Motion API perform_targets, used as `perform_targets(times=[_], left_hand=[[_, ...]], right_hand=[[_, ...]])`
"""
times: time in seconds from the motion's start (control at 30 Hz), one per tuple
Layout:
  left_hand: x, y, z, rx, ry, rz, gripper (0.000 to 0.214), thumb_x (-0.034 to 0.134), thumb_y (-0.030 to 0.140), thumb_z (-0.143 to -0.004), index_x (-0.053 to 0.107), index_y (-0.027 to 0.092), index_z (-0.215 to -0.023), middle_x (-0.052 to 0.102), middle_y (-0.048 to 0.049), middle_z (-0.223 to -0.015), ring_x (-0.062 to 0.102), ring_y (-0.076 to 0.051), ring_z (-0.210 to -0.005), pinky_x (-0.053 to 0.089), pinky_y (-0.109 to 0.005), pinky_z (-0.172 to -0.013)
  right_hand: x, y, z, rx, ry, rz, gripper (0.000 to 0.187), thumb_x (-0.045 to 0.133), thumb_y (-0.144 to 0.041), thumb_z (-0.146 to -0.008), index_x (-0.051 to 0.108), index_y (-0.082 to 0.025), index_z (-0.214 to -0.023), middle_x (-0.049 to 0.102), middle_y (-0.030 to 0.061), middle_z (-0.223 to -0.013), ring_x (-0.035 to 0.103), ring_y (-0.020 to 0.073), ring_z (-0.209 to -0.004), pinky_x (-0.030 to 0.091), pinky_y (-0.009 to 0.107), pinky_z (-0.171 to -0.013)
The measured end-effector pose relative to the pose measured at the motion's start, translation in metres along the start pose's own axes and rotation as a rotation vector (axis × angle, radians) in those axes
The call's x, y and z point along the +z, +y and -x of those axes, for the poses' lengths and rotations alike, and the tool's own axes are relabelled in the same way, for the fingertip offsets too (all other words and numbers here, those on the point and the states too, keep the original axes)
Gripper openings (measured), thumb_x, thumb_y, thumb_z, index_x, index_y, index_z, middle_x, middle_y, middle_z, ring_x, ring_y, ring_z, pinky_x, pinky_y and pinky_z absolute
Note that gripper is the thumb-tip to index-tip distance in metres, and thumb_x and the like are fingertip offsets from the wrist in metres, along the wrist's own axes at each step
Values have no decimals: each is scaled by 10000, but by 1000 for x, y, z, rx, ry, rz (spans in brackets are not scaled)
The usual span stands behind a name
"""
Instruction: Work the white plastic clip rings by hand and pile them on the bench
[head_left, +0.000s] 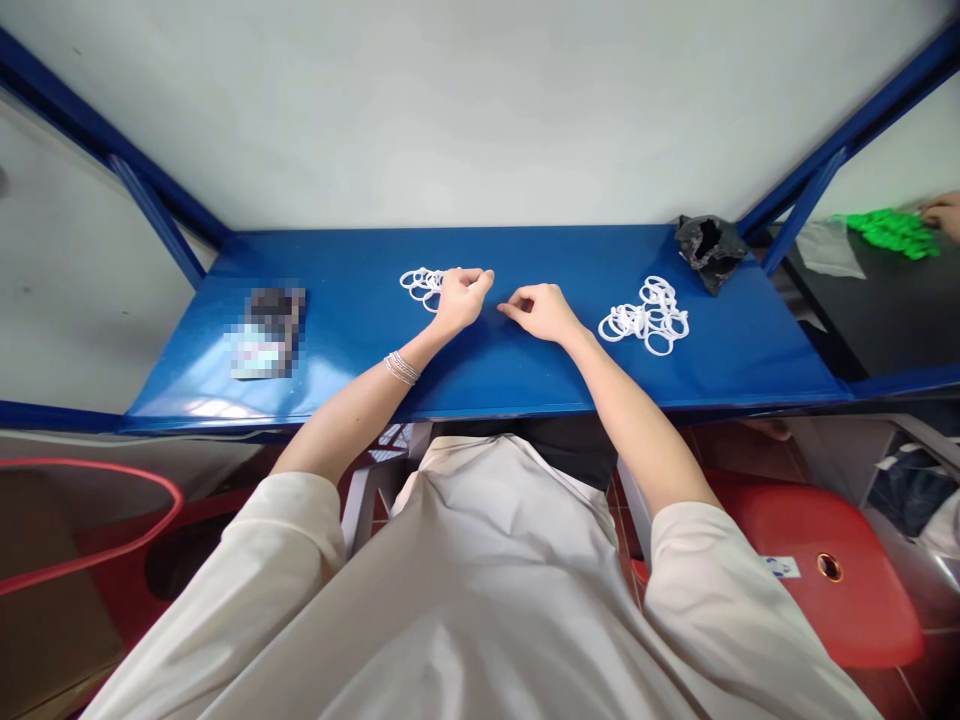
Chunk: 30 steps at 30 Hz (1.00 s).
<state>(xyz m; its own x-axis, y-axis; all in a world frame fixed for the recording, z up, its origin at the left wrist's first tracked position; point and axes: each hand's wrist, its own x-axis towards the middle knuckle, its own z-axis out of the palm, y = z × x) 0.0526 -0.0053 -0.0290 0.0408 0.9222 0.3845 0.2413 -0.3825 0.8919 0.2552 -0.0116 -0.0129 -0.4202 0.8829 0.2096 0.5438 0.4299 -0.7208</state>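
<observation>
Here are both hands over the blue bench (337, 340), and with the clock centred on the gap between them, the left hand (465, 297) sits just off at ten, fingers curled in and the thumb close to the forefinger; whether anything is gripped there, one cannot tell. Across at three, the right hand (541, 312) is bent at the knuckles, thumb and fingertips drawn together, and again any small catch between them can't be made out. Now to the rings: a small cluster of white rings (421, 284) lies at ten, partly hidden behind the left hand, while a bigger pile of white rings (651, 322) spreads at three, beyond the right wrist, loops overlapping. Out at two, near the bench's far edge, slumps a crumpled black bag (711, 250); over at nine, a blurred item (266, 335) lies well apart from the rings. The step in hand looks like close fingertip work between the two groups. Any move on the rings would call for a light pinch on one loop, teased free of its neighbours without dragging the pile along.
</observation>
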Motion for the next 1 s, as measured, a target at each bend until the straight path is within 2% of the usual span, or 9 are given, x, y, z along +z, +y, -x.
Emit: perform_targets(times=[0.1, 0.17, 0.23, 0.3, 0.4, 0.5, 0.67, 0.83, 1.0], left_hand=[[-7, 3, -3, 32, 94, -226, 557, 675, 577, -1024, 445, 241, -644, 435, 8, -593, 453, -161, -629, 477, -352, -677], [-13, 4, -6, 13, 96, -375, 405, 691, 474, -1011, 547, 238, -715, 592, -39, -703, 604, -223, -781, 543, -412, -866], [-18, 3, -8, -28, 62, -517, 288, 695, 389, -996, 603, 228, -776, 698, -109, -876, 693, -317, -1005, 522, -508, -1058], [-23, 3, -9, -66, 30, -647, 189, 694, 331, -977, 650, 213, -836, 736, -179, -1044, 685, -415, -1201, 463, -596, -1155], [-27, 5, -8, -100, 18, -778, 93, 672, 270, -948, 723, 194, -965, 732, -242, -1224, 623, -511, -1327, 424, -685, -1152], [-29, 12, -6, -129, 14, -840, 183, 603, 213, -946, 762, 192, -1036, 716, -261, -1293, 600, -539, -1343, 398, -727, -1125], [-30, 18, -7, -152, 27, -883, 270, 589, 194, -911, 792, 202, -1089, 711, -271, -1328, 594, -554, -1336, 368, -753, -1110], [-26, 15, -7, -193, 10, -872, 295, 525, 245, -993, 778, 167, -1122, 679, -315, -1387, 572, -565, -1380, 346, -746, -1123], [-20, 21, -4, -201, 7, -852, 325, 521, 361, -1049, 748, 164, -1171, 648, -321, -1445, 527, -561, -1445, 329, -727, -1166]], right_hand=[[-12, 7, -1, 8, 117, 107, 381, 777, -562, -993, 778, -228, -810, 801, 95, -863, 702, 274, -811, 540, 437, -835], [-28, 15, -1, 39, 204, 198, 268, 762, -452, -1001, 787, -218, -872, 796, 121, -933, 703, 292, -860, 548, 473, -899], [-47, 25, 1, 102, 281, 277, 162, 748, -356, -989, 800, -209, -947, 787, 135, -975, 713, 309, -909, 544, 507, -971], [-67, 37, 5, 178, 369, 325, 134, 717, -310, -986, 806, -210, -1000, 786, 138, -991, 728, 328, -964, 536, 535, -1023], [-89, 50, 17, 250, 459, 327, 167, 659, -320, -1002, 793, -223, -984, 796, 129, -958, 743, 332, -935, 559, 541, -1003], [-99, 51, 36, 319, 474, 332, 161, 675, -318, -978, 800, -217, -959, 797, 129, -940, 736, 319, -893, 573, 528, -983], [-104, 42, 69, 379, 517, 487, 274, 740, -448, -977, 849, -204, -1038, 743, 208, -1296, 675, 415, -1239, 481, 647, -1133], [-111, 41, 80, 437, 364, 503, 236, 859, -393, -885, 873, -211, -1034, 660, 199, -1505, 617, 447, -1404, 429, 679, -1197], [-110, 40, 77, 515, 287, 487, 90, 795, -244, -902, 867, -205, -939, 657, 187, -1586, 608, 418, -1510, 402, 667, -1271]])
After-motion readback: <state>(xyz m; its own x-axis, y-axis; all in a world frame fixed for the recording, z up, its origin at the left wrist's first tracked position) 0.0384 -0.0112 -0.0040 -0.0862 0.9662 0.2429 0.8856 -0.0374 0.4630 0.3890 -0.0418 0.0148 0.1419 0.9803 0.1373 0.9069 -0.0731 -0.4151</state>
